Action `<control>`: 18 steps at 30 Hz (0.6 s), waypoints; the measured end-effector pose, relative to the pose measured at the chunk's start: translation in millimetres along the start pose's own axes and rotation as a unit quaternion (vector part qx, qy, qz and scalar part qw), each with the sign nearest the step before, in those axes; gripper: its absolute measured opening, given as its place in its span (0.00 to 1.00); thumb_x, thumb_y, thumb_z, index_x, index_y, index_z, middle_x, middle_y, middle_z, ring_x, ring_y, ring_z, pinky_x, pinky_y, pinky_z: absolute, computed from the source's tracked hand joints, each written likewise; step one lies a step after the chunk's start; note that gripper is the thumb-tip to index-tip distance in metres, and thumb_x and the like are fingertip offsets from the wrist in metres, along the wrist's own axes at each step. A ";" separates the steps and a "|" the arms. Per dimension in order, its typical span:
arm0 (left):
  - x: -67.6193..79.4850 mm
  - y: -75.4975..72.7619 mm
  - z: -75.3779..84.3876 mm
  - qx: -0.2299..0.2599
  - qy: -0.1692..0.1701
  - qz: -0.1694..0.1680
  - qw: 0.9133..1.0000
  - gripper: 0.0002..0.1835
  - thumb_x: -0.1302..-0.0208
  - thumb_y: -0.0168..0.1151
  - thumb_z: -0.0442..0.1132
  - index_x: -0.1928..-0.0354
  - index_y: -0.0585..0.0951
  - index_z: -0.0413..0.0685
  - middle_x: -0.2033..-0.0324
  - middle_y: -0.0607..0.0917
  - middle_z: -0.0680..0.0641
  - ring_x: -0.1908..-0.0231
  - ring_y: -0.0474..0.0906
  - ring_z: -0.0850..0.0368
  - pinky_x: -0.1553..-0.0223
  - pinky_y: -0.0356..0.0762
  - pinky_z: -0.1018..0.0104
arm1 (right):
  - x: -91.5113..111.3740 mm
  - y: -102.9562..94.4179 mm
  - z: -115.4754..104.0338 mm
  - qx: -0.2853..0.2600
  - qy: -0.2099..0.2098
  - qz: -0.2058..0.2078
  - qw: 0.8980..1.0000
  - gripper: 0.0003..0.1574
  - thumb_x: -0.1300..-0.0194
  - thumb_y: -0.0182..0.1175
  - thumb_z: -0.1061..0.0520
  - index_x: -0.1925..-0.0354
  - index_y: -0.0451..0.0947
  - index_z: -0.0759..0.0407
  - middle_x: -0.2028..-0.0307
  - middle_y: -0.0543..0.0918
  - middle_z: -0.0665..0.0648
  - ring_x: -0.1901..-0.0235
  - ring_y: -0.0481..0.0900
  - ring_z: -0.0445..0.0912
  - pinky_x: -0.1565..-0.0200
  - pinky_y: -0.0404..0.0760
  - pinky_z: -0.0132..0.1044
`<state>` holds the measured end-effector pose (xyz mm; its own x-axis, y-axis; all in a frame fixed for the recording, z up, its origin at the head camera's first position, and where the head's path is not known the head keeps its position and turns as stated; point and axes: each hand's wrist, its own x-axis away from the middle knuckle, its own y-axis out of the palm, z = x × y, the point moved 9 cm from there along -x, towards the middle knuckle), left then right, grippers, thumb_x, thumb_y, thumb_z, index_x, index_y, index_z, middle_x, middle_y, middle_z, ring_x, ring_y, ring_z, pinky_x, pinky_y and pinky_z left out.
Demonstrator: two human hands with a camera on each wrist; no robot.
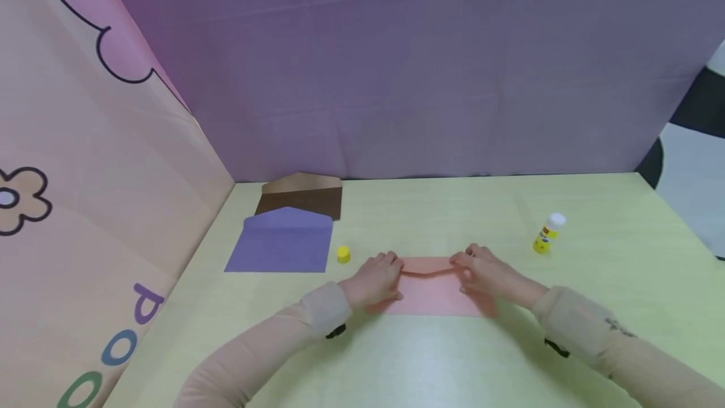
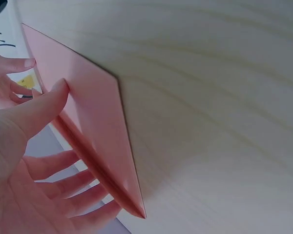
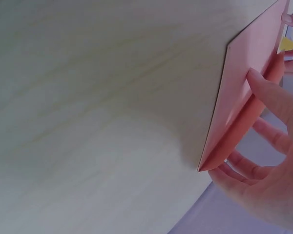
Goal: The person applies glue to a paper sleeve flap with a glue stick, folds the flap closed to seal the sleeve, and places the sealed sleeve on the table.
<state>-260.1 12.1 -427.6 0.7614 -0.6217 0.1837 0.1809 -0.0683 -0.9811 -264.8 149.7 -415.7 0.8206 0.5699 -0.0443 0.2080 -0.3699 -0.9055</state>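
Near the middle of the pale yellow table (image 1: 430,361) lies a flat pink paper envelope (image 1: 436,298), its long side running from left to right. At its far edge, the thin pink flap (image 1: 426,265) bends over toward the near side and is not pressed flat. The left hand (image 1: 370,282) pinches the left part of the envelope, with the thumb (image 2: 59,92) on the pink face and the fingers (image 2: 90,197) behind the fold. The right hand (image 1: 484,274) pinches the right part in the same manner.

I judge this paper to be very light, flexible and easy to crease wrongly; a strong pull could tear it. It is better to hold it softly near both ends of the fold, with equal pressure.

Just left of the left hand stands a small round yellow cap (image 1: 343,254). Farther left lies a purple paper envelope (image 1: 283,250), and behind it a brown paper envelope (image 1: 306,202). To the far right stands a yellow tube with white top (image 1: 548,234), which resembles a glue stick.
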 end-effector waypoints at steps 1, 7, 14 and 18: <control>0.1 0.3 0.0 0.000 0.001 -0.001 1.000 0.30 0.48 0.61 0.53 0.47 0.70 0.41 0.55 0.73 0.46 0.57 0.70 0.55 0.54 0.70 0.66 | 0.2 -0.4 -0.6 -0.002 -0.003 -0.001 1.000 0.25 0.55 0.67 0.62 0.56 0.74 0.64 0.67 0.68 0.57 0.68 0.64 0.47 0.69 0.71 0.36; 0.3 0.5 0.0 -0.007 0.008 0.001 1.000 0.27 0.47 0.60 0.53 0.50 0.72 0.43 0.56 0.74 0.47 0.58 0.70 0.56 0.54 0.70 0.68 | 0.5 0.1 -1.4 -0.008 -0.010 -0.005 1.000 0.24 0.54 0.67 0.62 0.56 0.75 0.65 0.66 0.68 0.57 0.67 0.64 0.47 0.68 0.71 0.36; 0.1 3.9 0.1 -0.025 0.013 -0.011 1.000 0.25 0.46 0.59 0.54 0.51 0.74 0.45 0.55 0.73 0.48 0.58 0.69 0.57 0.56 0.71 0.69 | 0.6 0.2 -3.5 -0.011 -0.018 -0.012 1.000 0.22 0.54 0.66 0.63 0.57 0.77 0.66 0.68 0.68 0.56 0.68 0.63 0.46 0.68 0.69 0.34; 1.1 6.6 -0.9 -0.034 0.023 -0.027 0.999 0.26 0.44 0.56 0.55 0.48 0.73 0.46 0.50 0.72 0.47 0.54 0.69 0.56 0.53 0.70 0.68 | -0.8 0.5 -5.2 0.015 -0.019 -0.021 0.999 0.23 0.54 0.66 0.63 0.56 0.77 0.67 0.69 0.69 0.56 0.70 0.63 0.45 0.70 0.68 0.32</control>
<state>-258.6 10.3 -433.9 0.7227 -0.6503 0.2342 0.1768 -0.1537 -0.9722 -262.6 145.3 -413.9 0.7904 0.6122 -0.0216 0.2256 -0.3237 -0.9189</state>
